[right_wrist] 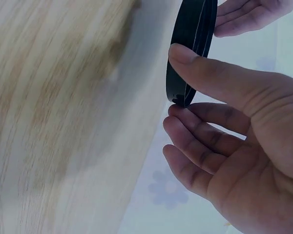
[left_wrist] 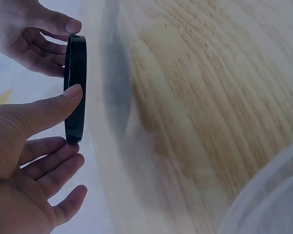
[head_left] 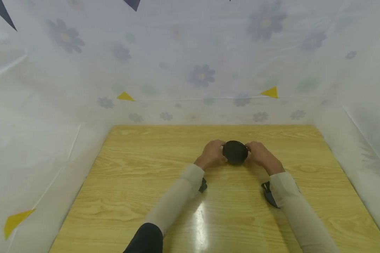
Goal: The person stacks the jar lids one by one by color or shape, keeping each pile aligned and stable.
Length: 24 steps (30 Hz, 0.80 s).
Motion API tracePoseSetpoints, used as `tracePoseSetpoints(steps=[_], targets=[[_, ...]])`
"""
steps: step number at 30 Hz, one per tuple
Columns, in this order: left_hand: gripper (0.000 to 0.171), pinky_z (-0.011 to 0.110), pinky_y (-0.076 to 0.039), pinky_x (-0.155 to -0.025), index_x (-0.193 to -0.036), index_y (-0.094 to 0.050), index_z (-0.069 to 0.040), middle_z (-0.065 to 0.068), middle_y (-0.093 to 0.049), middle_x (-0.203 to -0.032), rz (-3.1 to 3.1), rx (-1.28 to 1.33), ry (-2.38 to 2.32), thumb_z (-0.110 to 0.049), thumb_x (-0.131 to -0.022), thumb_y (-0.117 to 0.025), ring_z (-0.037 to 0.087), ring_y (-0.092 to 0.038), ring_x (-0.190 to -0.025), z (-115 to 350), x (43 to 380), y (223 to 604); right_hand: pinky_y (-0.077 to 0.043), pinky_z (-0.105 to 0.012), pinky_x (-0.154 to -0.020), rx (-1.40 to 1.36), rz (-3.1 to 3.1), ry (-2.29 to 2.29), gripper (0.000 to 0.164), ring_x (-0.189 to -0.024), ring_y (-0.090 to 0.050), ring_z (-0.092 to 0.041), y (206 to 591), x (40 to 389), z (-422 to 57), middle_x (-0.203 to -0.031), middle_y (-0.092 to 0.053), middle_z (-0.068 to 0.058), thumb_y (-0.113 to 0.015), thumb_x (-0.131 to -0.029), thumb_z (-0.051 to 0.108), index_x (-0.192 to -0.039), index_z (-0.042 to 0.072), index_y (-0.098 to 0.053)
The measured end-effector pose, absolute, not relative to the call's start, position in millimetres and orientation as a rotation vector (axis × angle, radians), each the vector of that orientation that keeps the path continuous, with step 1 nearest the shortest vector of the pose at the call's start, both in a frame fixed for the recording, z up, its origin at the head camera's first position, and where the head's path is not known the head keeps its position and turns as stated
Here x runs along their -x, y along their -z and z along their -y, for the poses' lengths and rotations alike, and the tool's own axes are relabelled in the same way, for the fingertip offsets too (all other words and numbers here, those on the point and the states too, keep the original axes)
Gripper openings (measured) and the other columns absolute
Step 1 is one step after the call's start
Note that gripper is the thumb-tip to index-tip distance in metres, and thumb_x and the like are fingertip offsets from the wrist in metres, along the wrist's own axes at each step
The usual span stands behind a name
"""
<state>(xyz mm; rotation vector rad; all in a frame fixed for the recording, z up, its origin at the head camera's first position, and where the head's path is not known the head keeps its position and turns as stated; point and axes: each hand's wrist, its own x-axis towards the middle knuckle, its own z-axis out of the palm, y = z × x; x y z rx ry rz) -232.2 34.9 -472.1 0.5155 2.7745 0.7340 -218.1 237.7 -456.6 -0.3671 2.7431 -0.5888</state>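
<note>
A thin, round black disc (head_left: 235, 153) is held upright between both hands, its flat face toward the head camera. The left hand (head_left: 213, 154) pinches its left edge; in the left wrist view the thumb (left_wrist: 71, 93) lies on the rim and the fingers bend beneath it. On the opposite edge, the right hand (head_left: 261, 156) pinches with its thumb (right_wrist: 185, 54) on the rim and fingertips below. A fine seam runs along the disc's side (right_wrist: 191, 44) in the right wrist view. The disc stands over the far part of the wooden table.
The wood-grain table (head_left: 139, 151) spreads under both arms, with white flower-printed sheeting (head_left: 164, 70) behind and at the sides. A dark object (head_left: 203, 185) shows beside the left sleeve, and another dark piece (head_left: 270, 195) beside the right sleeve. Yellow triangles (head_left: 270, 92) mark the sheeting.
</note>
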Motion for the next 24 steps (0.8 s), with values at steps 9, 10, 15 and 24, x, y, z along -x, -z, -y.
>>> tracePoseSetpoints(steps=[9,10,15,24], targets=[[0.069,0.032,-0.044,-0.104,-0.127,-0.058,-0.009,0.005,-0.057,-0.131,-2.76,-0.56,-0.72,-0.018,-0.066,-0.087,0.022,-0.053,-0.122,-27.0,226.1,464.5,-0.049,-0.053,-0.089,0.416,-2.759,0.638,0.058,-0.108,-0.055,-0.043,453.0,206.1,-234.6,-0.116,-0.057,-0.026,-0.08,-0.074,0.011,-0.123,-0.005,-0.056],[0.068,0.032,-0.045,-0.103,-0.126,-0.06,-0.009,0.005,-0.058,-0.13,-2.761,-0.565,-0.719,-0.018,-0.065,-0.088,0.022,-0.054,-0.121,-26.0,225.5,464.6,-0.05,-0.052,-0.088,0.432,-2.767,0.632,0.058,-0.106,-0.055,-0.042,452.2,204.6,-234.2,-0.115,-0.057,-0.026,-0.08,-0.074,0.012,-0.124,-0.005,-0.056],[0.068,0.032,-0.047,-0.1,-0.124,-0.06,-0.009,0.005,-0.059,-0.126,-2.764,-0.582,-0.664,-0.022,-0.064,-0.088,0.021,-0.056,-0.116,-23.3,222.3,463.6,-0.051,-0.051,-0.084,0.494,-2.821,0.621,0.059,-0.099,-0.057,-0.04,448.6,197.0,-230.7,-0.109,-0.058,-0.026,-0.081,-0.071,0.01,-0.121,-0.007,-0.057],[0.072,0.031,-0.048,-0.098,-0.127,-0.056,-0.009,0.004,-0.058,-0.122,-2.78,-0.638,-0.548,-0.027,-0.064,-0.088,0.019,-0.057,-0.111,-17.2,214.7,459.4,-0.05,-0.051,-0.086,0.555,-2.855,0.615,0.058,-0.098,-0.057,-0.036,447.6,184.7,-223.7,-0.105,-0.058,-0.021,-0.082,-0.071,0.012,-0.12,-0.005,-0.058]])
